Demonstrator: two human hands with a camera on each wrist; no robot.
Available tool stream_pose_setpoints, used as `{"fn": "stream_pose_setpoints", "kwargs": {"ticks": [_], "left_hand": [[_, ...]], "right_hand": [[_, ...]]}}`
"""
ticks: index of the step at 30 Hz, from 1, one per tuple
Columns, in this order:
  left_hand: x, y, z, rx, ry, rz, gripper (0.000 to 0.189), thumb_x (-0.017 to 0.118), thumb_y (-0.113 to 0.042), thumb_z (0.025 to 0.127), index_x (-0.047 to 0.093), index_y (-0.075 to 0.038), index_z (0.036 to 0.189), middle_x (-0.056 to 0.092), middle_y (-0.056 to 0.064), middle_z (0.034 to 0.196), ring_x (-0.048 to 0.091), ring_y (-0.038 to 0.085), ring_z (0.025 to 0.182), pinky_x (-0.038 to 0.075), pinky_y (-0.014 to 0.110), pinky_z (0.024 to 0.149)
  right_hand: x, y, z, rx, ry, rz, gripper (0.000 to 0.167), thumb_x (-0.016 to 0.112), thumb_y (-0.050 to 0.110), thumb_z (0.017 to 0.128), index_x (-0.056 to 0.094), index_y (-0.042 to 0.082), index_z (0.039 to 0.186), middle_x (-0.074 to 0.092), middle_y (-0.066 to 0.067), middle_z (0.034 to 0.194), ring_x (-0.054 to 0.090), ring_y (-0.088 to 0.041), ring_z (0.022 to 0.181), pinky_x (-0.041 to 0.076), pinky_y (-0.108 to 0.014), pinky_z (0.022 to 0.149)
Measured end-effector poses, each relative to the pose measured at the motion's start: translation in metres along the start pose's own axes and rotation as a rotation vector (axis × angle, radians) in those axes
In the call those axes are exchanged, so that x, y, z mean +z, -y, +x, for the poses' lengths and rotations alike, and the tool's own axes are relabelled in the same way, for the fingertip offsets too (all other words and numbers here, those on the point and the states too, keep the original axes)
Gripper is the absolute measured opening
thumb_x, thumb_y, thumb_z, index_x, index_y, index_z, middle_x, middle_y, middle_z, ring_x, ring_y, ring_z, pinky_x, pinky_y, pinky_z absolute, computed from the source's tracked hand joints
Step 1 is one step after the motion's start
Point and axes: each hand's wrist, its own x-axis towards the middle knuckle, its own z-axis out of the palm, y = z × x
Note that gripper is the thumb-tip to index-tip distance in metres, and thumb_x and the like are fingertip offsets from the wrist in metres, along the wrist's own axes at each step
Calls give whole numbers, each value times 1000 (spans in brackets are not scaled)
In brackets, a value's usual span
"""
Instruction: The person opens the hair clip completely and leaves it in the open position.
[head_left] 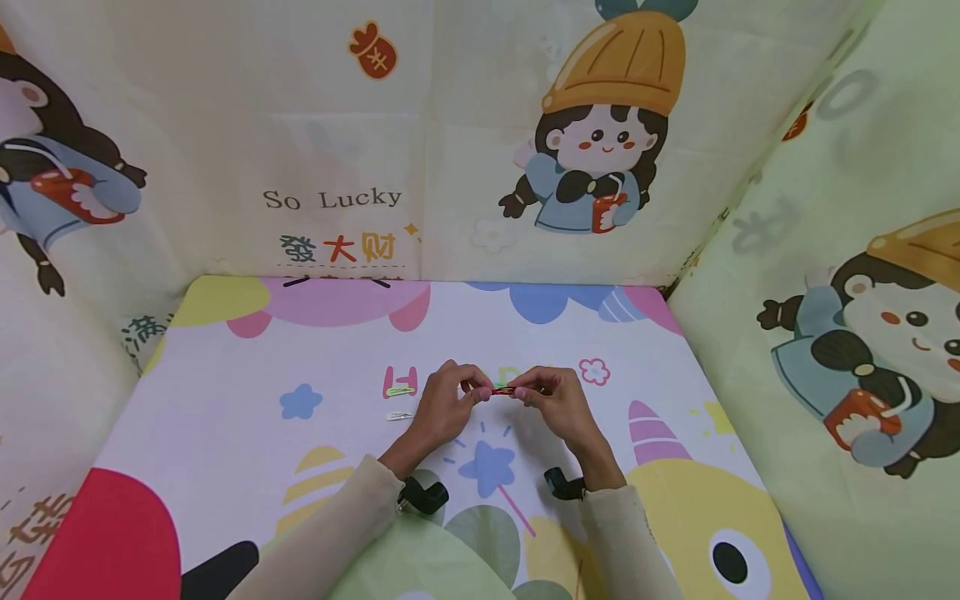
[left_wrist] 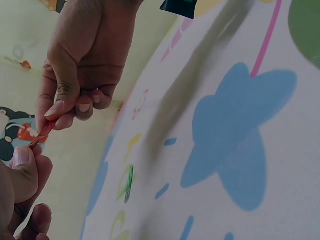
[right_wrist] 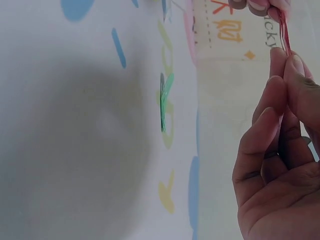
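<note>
A thin red hair clip (head_left: 502, 391) is held between the two hands, above the far middle of the table. My left hand (head_left: 442, 407) pinches one end between thumb and fingertips. From the other side, my right hand (head_left: 558, 406) pinches the opposite end. In the right wrist view the slender red strips of the clip (right_wrist: 285, 35) stretch between the fingertips; the covered ends are hidden. On the tabletop beyond lies a green clip (right_wrist: 164, 102), touched by neither hand. Left of the left hand lie a yellow-green hair clip (head_left: 400, 391) and a white hair clip (head_left: 399, 416).
The table (head_left: 225, 417) has a printed cartoon cover. Patterned cloth walls stand behind it and at both sides, with the back wall (head_left: 465, 167) rising from the far edge. Black wrist cameras (head_left: 425, 497) sit below both hands.
</note>
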Motion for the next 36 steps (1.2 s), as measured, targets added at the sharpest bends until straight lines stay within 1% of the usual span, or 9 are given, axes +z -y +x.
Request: {"fn": "stream_pose_setpoints", "kwargs": {"ticks": [4,8,12,15,20,24,27,30,36], "left_hand": [[-1,0,0,-5,4,-26,4,83,-15,89,80,-17,90,71,-8,77,54,12,82,43,29,74],[-2,1,0,-8,14,-44,3,82,-15,89,80,-17,90,71,-8,77,54,12,82,43,28,74],[-3,2,0,-10,22,-37,4,82,-18,90,81,-14,92,72,-8,79,54,12,82,44,29,75],[-4,1,-1,-5,17,-18,6,81,-19,91,81,-14,94,73,-8,81,54,12,83,44,29,75],[-2,2,-1,55,-20,64,7,82,-19,91,82,-17,98,78,-6,90,56,14,84,46,29,76],[1,1,-2,110,-57,135,13,86,-16,89,82,-18,101,79,-6,96,58,16,88,50,29,77],[2,0,-2,161,-82,174,19,90,-13,85,82,-18,101,78,-5,95,59,19,89,51,30,76],[4,0,-2,206,-101,223,20,92,-14,83,82,-19,100,77,-5,92,58,18,89,52,30,75],[6,0,-2,227,-110,306,17,91,-21,85,82,-19,99,77,-6,91,56,12,90,54,29,77]], "right_hand": [[0,0,0,3,3,12,8,78,5,94,82,1,101,76,-22,98,64,-17,76,57,-25,72],[0,-2,0,3,7,23,8,78,5,94,82,1,100,77,-14,93,64,-15,75,57,-26,71],[0,-3,0,-1,20,45,7,78,3,94,81,0,99,78,-6,90,64,-14,74,57,-28,71],[1,-2,1,0,14,49,6,78,3,94,81,0,99,78,-5,90,64,-15,74,57,-27,71],[2,0,1,36,-22,50,7,77,4,95,81,1,100,77,-10,93,66,-21,75,57,-27,71],[3,0,0,70,-33,48,8,77,4,96,81,0,102,77,-14,92,64,-17,73,58,-30,71],[3,0,0,81,-37,46,8,77,4,96,80,0,103,76,-15,89,64,-16,73,58,-31,71],[3,-2,1,88,-38,46,8,77,5,96,79,1,103,76,-14,87,66,-23,75,58,-30,71],[2,-5,0,66,-20,14,11,79,9,95,79,2,104,77,-21,94,68,-32,80,58,-32,73]]}}
